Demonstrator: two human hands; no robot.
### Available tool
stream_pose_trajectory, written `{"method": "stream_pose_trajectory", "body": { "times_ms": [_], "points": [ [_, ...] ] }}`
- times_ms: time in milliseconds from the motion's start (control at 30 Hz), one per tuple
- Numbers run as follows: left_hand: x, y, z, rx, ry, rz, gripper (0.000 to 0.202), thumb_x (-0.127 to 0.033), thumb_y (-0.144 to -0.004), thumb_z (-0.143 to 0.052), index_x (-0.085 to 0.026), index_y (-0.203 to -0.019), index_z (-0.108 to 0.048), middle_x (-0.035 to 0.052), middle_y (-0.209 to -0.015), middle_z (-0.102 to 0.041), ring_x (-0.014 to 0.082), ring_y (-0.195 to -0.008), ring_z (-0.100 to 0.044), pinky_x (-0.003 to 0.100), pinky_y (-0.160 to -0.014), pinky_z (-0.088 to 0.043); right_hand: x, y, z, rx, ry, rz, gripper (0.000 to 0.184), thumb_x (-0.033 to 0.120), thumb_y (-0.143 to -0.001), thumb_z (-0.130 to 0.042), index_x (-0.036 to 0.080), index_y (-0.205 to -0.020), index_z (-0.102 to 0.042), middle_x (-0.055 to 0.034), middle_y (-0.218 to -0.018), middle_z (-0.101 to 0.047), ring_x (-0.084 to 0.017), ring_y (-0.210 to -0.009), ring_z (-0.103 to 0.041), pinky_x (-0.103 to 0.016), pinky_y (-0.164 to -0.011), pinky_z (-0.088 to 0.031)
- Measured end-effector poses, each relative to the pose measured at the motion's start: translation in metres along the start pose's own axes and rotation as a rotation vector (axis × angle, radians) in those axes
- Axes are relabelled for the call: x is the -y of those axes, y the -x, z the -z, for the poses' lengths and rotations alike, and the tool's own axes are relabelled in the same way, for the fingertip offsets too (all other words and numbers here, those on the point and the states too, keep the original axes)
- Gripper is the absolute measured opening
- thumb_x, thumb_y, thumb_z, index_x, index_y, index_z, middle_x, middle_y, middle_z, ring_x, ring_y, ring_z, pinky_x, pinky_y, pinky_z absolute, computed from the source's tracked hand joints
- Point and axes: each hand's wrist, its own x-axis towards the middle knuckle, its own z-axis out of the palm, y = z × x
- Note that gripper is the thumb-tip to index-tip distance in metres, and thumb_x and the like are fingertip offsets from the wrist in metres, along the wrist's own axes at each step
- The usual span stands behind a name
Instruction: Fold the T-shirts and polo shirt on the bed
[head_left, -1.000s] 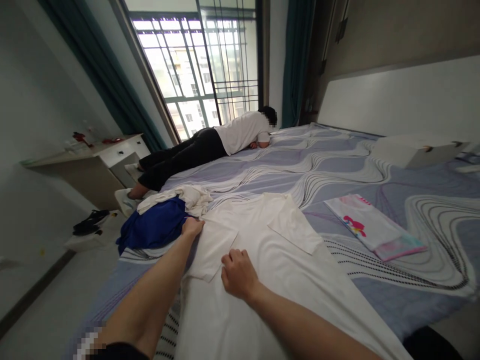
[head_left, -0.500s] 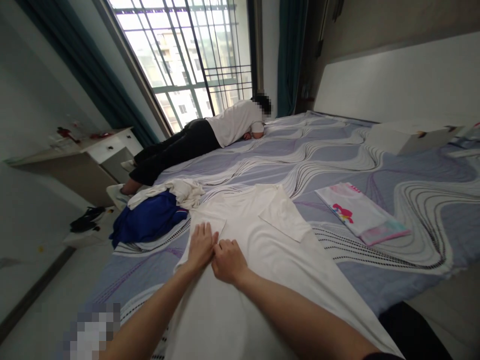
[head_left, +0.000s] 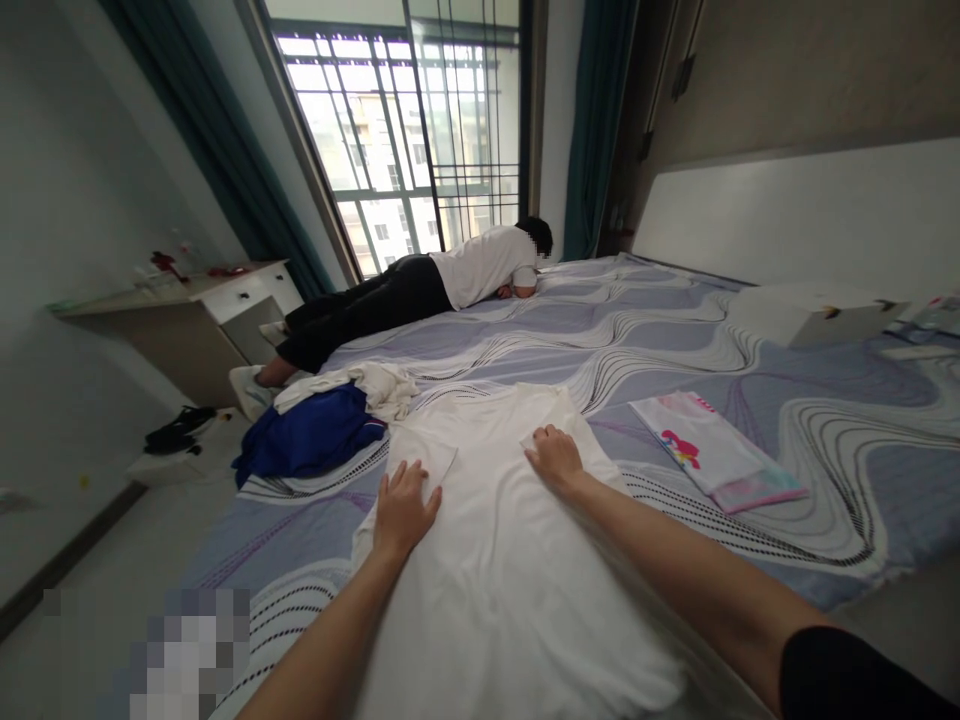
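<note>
One open left hand [head_left: 406,508] rests on the white shirt [head_left: 480,570] on the bed [head_left: 540,340]; the right hand [head_left: 555,455] curls by a sleeve [head_left: 595,452], grip hard to tell. Both sleeves look turned in; the rest isn't folded yet.

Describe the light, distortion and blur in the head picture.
Head view: the barred glass window glares nearly white, the grey left wall is dim; head view: wide-angle distortion seems to stretch the edges; head view: the white fabric T-shirt looks soft near the bottom, and pixelation hides a lower-left patch.
</note>
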Motion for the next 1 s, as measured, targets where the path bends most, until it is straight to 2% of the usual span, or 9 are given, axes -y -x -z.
{"method": "stream_pose_trajectory", "body": {
  "times_ms": [133, 367, 433, 500, 600, 700, 767, 900, 1000],
  "points": [
    [0.004, 0.004, -0.004, -0.087, 0.072, -0.129, 0.021, -0.024, -0.093, -0.044, -0.020, -0.092, -0.064, 0.0112, -0.129, -0.068, 0.0281, -0.134, -0.050, 0.051, -0.117, -0.027, 0.004, -0.002, -0.013, -0.019, 0.003, 0.070, 0.023, 0.025, -0.099, -0.049, 0.013, -0.103, -0.068, -0.0131, -0.105, -0.067, -0.023, -0.100, -0.060, -0.033, -0.087, -0.040],
    [0.008, 0.002, -0.009, -0.122, 0.148, -0.178, 0.023, -0.024, -0.096, -0.040, -0.019, -0.094, -0.063, 0.0119, -0.126, -0.069, 0.0275, -0.131, -0.054, 0.050, -0.112, -0.037, 0.008, 0.001, -0.019, -0.084, -0.047, 0.104, 0.028, 0.029, -0.101, -0.045, 0.014, -0.102, -0.069, -0.0129, -0.106, -0.067, -0.024, -0.104, -0.056, -0.033, -0.090, -0.039],
    [0.009, 0.002, -0.009, -0.108, 0.159, -0.195, 0.024, -0.025, -0.096, -0.040, -0.019, -0.093, -0.063, 0.0117, -0.126, -0.069, 0.0272, -0.130, -0.054, 0.048, -0.112, -0.038, 0.004, -0.004, -0.017, -0.055, -0.085, 0.144, 0.029, 0.033, -0.099, -0.048, 0.017, -0.096, -0.071, -0.0112, -0.105, -0.068, -0.023, -0.103, -0.057, -0.032, -0.090, -0.040],
    [0.011, 0.002, -0.011, -0.094, 0.162, -0.206, 0.026, -0.025, -0.096, -0.039, -0.018, -0.099, -0.064, 0.0119, -0.130, -0.067, 0.0270, -0.131, -0.053, 0.048, -0.112, -0.039, -0.004, -0.013, -0.013, -0.081, -0.112, 0.132, 0.031, 0.037, -0.099, -0.048, 0.018, -0.102, -0.072, -0.0113, -0.114, -0.067, -0.022, -0.108, -0.056, -0.031, -0.095, -0.039],
    [0.013, 0.000, -0.015, -0.071, 0.119, -0.177, 0.039, -0.027, -0.096, -0.040, -0.013, -0.127, -0.058, 0.0150, -0.142, -0.058, 0.0283, -0.137, -0.048, 0.049, -0.113, -0.037, -0.025, -0.031, -0.011, -0.171, -0.092, -0.047, 0.047, 0.038, -0.100, -0.040, 0.013, -0.137, -0.055, -0.0149, -0.147, -0.049, -0.027, -0.137, -0.037, -0.038, -0.112, -0.026],
    [0.012, -0.003, -0.017, 0.007, 0.041, -0.134, 0.050, -0.030, -0.096, -0.039, -0.009, -0.141, -0.049, 0.0164, -0.152, -0.047, 0.0306, -0.142, -0.040, 0.052, -0.115, -0.035, -0.043, -0.044, -0.022, 0.013, -0.052, -0.190, 0.065, 0.045, -0.100, -0.035, 0.012, -0.155, -0.030, -0.0128, -0.164, -0.023, -0.031, -0.150, -0.012, -0.051, -0.119, -0.010],
    [0.011, -0.006, -0.016, 0.068, 0.002, -0.124, 0.052, -0.032, -0.097, -0.038, -0.012, -0.143, -0.048, 0.0141, -0.155, -0.043, 0.0309, -0.145, -0.037, 0.053, -0.115, -0.033, -0.051, -0.051, -0.031, 0.138, -0.090, -0.205, 0.068, 0.049, -0.098, -0.037, 0.015, -0.157, -0.027, -0.0105, -0.166, -0.017, -0.032, -0.151, -0.008, -0.056, -0.119, -0.005],
    [0.011, -0.010, -0.015, 0.140, -0.039, -0.108, 0.054, -0.035, -0.098, -0.037, -0.017, -0.148, -0.045, 0.0095, -0.158, -0.037, 0.0302, -0.147, -0.031, 0.055, -0.117, -0.029, -0.069, -0.065, -0.032, 0.137, -0.272, -0.189, 0.060, 0.044, -0.096, -0.043, 0.019, -0.151, -0.040, -0.0079, -0.163, -0.027, -0.031, -0.150, -0.018, -0.053, -0.120, -0.011],
    [0.012, -0.012, -0.016, 0.153, -0.044, -0.101, 0.054, -0.037, -0.098, -0.037, -0.020, -0.149, -0.044, 0.0077, -0.160, -0.035, 0.0292, -0.148, -0.029, 0.054, -0.118, -0.027, -0.098, -0.066, -0.018, 0.078, -0.306, -0.256, 0.057, 0.029, -0.098, -0.032, 0.013, -0.153, -0.036, -0.0127, -0.159, -0.036, -0.025, -0.145, -0.033, -0.041, -0.119, -0.024]
  ]
}}
